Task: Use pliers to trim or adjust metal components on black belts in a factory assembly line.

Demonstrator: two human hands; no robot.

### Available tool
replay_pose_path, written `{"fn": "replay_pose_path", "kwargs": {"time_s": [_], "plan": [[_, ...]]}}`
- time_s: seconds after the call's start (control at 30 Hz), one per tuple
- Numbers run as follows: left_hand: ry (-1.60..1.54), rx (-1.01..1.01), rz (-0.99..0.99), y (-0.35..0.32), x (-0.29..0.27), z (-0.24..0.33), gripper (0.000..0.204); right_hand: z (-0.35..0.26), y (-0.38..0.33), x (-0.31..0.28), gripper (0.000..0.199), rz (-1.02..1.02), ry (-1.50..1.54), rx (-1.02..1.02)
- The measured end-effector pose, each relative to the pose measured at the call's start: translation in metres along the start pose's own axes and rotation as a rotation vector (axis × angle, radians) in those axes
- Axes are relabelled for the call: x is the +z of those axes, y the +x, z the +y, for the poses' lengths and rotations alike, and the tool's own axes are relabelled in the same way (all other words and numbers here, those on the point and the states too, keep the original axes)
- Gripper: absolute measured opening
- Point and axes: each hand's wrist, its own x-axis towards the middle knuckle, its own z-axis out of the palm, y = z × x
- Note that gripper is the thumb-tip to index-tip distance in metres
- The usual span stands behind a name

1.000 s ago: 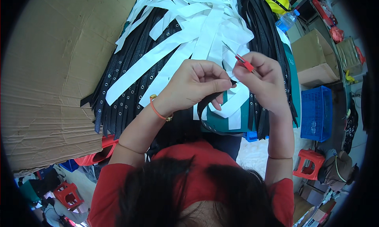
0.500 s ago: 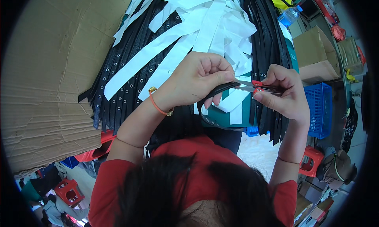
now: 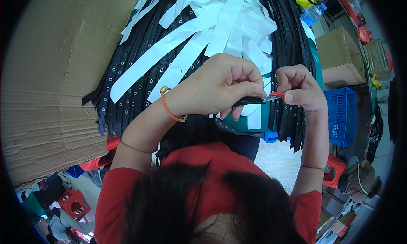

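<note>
Between the fingers and thumb of my left hand [image 3: 239, 80] I pinch a black strap [image 3: 249, 101], its end pointing right. My right hand [image 3: 303, 89] grips small scissors with red handles [image 3: 277, 94], and their metal blades [image 3: 271, 98] lie against the strap's end. The two hands are close together above a green surface [image 3: 265, 116]. Behind them spread long white strips [image 3: 224, 21] in a loose pile. Black straps with metal eyelets [image 3: 127, 80] lie under and left of the strips, and more black straps [image 3: 290, 40] hang on the right.
A large cardboard sheet [image 3: 51, 82] stands at the left. On the right are a blue plastic basket [image 3: 341, 116], an open cardboard box [image 3: 341, 57] and a red stool [image 3: 335, 171]. A plastic bottle [image 3: 313, 15] lies at the far right of the pile.
My right hand has moved slightly left, and the scissor blades, parted before, have closed at the strap's end. My left hand has shifted a little to the right with the strap.
</note>
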Motion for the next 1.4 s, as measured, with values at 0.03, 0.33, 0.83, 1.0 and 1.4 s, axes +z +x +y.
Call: {"fn": "replay_pose_path", "kwargs": {"time_s": [0.03, 0.33, 0.83, 1.0, 1.4], "plan": [[0.006, 0.006, -0.007, 0.000, -0.001, -0.001, 0.011, 0.002, 0.002, 0.000, 0.047, -0.023, 0.012, 0.036], [-0.047, -0.026, -0.011, 0.003, -0.003, -0.013, 0.012, 0.023, 0.003, 0.004, 0.035, 0.013, -0.048, -0.214], [-0.095, -0.050, 0.012, 0.009, 0.000, -0.017, 0.013, 0.039, 0.001, 0.005, 0.044, 0.170, -0.084, -0.195], [-0.061, 0.014, 0.064, 0.015, 0.001, -0.014, 0.011, 0.048, 0.001, 0.000, 0.030, 0.350, 0.059, -0.321], [0.004, 0.328, 0.360, 0.027, 0.008, -0.037, 0.017, 0.006, 0.036, 0.048, 0.029, 0.538, 0.297, -0.318]]}}
